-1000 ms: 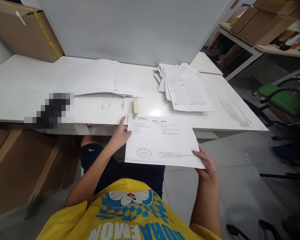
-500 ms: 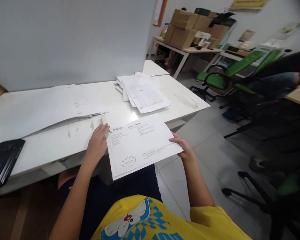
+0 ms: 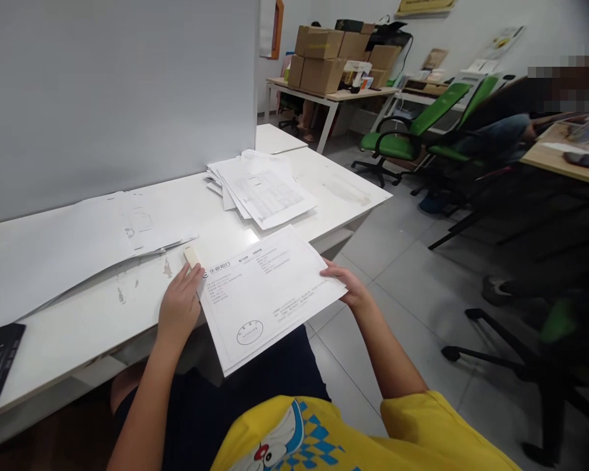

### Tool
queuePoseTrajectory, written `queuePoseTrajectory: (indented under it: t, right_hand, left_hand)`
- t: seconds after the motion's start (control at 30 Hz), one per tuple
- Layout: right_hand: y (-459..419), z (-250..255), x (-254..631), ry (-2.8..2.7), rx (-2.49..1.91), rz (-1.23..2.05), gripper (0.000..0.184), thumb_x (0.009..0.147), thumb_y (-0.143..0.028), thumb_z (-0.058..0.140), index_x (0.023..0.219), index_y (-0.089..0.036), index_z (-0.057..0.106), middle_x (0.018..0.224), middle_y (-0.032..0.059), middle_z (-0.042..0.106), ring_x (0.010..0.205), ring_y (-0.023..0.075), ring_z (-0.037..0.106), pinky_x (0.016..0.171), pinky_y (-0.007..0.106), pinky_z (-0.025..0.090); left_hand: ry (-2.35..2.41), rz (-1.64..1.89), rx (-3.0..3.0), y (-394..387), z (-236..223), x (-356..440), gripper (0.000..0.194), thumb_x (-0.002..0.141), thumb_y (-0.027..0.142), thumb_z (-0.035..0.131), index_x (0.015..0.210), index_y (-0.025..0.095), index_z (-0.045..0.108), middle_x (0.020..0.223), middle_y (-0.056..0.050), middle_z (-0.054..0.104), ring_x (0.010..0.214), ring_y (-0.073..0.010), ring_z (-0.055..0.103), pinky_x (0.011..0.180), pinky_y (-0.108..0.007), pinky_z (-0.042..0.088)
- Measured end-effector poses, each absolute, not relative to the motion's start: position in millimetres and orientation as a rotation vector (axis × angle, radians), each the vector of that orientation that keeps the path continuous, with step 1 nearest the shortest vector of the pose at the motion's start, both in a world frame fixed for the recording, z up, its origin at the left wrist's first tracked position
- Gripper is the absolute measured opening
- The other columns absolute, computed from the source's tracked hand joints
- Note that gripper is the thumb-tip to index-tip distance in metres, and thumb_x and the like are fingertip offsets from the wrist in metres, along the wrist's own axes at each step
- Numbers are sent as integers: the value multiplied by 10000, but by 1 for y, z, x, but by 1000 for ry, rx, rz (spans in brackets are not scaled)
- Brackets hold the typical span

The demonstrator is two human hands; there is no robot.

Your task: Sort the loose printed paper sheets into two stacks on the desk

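I note the printed sheet (image 3: 267, 291) held flat over the lap, just off the desk's (image 3: 78, 314) near edge, for reading. My left hand (image 3: 179, 311) pinches its left margin; my right hand (image 3: 346, 288) clasps its right corner. An eraser (image 3: 192, 256) lies beside.

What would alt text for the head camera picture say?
A seated person holds a printed sheet by its edges with the left hand and right hand at a white desk. A pile of papers lies on the desk; green chairs stand behind.
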State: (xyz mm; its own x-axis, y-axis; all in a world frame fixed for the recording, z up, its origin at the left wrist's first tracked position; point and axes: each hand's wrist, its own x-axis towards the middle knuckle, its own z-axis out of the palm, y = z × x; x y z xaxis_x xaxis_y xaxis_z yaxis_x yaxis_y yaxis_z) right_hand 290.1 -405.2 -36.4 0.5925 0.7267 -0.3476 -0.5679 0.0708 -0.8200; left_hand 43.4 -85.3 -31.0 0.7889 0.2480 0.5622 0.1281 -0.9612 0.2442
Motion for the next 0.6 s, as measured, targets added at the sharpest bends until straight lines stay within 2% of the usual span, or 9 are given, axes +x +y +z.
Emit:
queuePoseTrajectory:
  t: [0.13, 0.33, 0.5, 0.6]
  right_hand:
    - [-405, -38, 291, -165, -1140, 978, 674, 637, -142, 675, 1307, -183, 614, 1097, 69, 768, 850, 244, 746, 682, 310, 586]
    - [-405, -41, 286, -147, -1110, 939, 638, 630, -142, 685, 1264, -182, 631, 1091, 62, 767, 811, 230, 735, 669, 304, 574]
    - [-404, -47, 283, -125, -1088, 943, 588, 640, -143, 676, 1226, -182, 647, 1045, 60, 771, 792, 214, 726, 684, 300, 568]
    - [-399, -47, 286, -116, -1057, 912, 592, 633, -132, 667, 1223, -181, 646, 1019, 54, 773, 807, 218, 723, 700, 303, 570]
  left_hand:
    - [182, 994, 2835, -76, -33, 44, 601, 824, 15, 346, 1328, 149, 645, 1361, -77, 647, 1397, -288, 496, 1111, -495, 494]
    - [126, 1081, 2855, -77, -35, 46, 585, 861, 24, 353, 1369, 161, 610, 1361, -99, 646, 1386, -300, 503, 1120, -508, 473]
    - [130, 1119, 2914, -83, -43, 48, 605, 870, 27, 365, 1440, 133, 540, 1391, -148, 613, 1384, -324, 493, 1140, -536, 443]
    - [90, 1128, 2906, -80, -45, 47, 677, 865, 35, 371, 1524, 171, 444, 1425, -131, 579, 1376, -323, 497, 1162, -541, 423]
